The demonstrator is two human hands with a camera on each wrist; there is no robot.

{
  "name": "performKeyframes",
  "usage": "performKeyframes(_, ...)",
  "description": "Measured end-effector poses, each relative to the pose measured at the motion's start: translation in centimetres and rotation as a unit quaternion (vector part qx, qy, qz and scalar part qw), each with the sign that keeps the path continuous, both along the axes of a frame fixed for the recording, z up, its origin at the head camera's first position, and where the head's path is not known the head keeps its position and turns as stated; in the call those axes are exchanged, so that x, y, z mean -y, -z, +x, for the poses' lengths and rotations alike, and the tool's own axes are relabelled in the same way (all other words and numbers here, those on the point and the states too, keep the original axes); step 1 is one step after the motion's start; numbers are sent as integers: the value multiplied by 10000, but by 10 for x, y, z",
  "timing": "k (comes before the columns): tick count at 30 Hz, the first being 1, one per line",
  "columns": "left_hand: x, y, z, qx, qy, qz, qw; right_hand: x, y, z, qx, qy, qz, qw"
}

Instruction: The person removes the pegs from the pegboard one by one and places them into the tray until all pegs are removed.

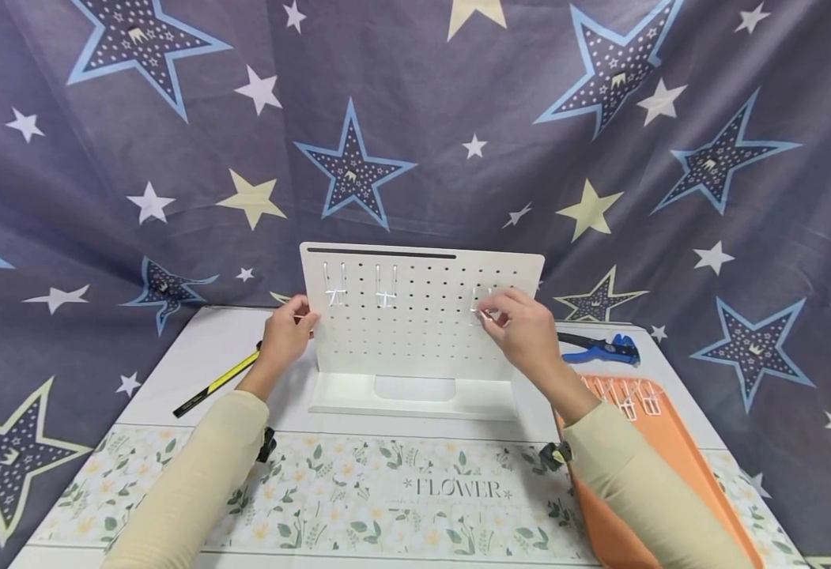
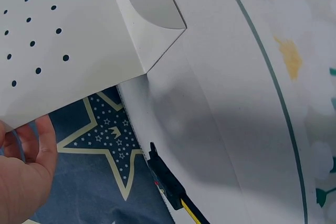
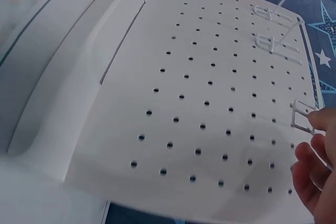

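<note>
A white pegboard (image 1: pixel 415 340) stands upright on its base in the middle of the table. Two white wire hooks, one at the far left (image 1: pixel 335 286) and one beside it (image 1: pixel 387 288), hang in its upper holes. My left hand (image 1: pixel 290 332) grips the board's left edge, thumb in front, as the left wrist view also shows at the hand (image 2: pixel 26 174). At the upper right of the board, my right hand (image 1: pixel 522 324) pinches a third white hook (image 3: pixel 302 116) against the holes. Whether its prongs sit in the holes is hidden by the fingers.
On the right, an orange tray (image 1: pixel 643 458) holds several more white hooks (image 1: pixel 628 395). Behind it lie blue-handled pliers (image 1: pixel 607 349). A black and yellow tool (image 1: pixel 219 381) lies to the left. A floral mat (image 1: pixel 358 498) covers the front, and a star-patterned curtain (image 1: pixel 415 158) hangs behind.
</note>
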State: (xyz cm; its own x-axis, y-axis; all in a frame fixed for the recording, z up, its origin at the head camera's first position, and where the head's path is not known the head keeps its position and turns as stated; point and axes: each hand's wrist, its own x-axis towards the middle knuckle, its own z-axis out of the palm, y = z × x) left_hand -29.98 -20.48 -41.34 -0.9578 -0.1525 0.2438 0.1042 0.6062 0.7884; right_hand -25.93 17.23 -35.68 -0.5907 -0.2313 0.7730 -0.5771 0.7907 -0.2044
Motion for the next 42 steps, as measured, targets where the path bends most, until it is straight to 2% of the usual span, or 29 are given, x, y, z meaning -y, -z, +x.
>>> performKeyframes(10,1,0,0,56,-5,41,10000,-50,6,16,971,298,49,9948)
performKeyframes(16,0,1,-1,73,6,66,10000,-83,11,28,1792,452,242,9825)
performKeyframes(23,0,1,-1,74,-5,90,9999,-117,23,40,2458,607,542,9659)
performKeyframes(28,0,2,-2,146,-38,53,9999,-136,38,47,3025,527,792,9484)
performKeyframes(36,-1,1,-1,153,-52,99,9998,-154,72,52,3353,118,878,9379)
performKeyframes(42,0,1,-2,159,-42,94,9998,-162,87,56,3505,-88,965,9315)
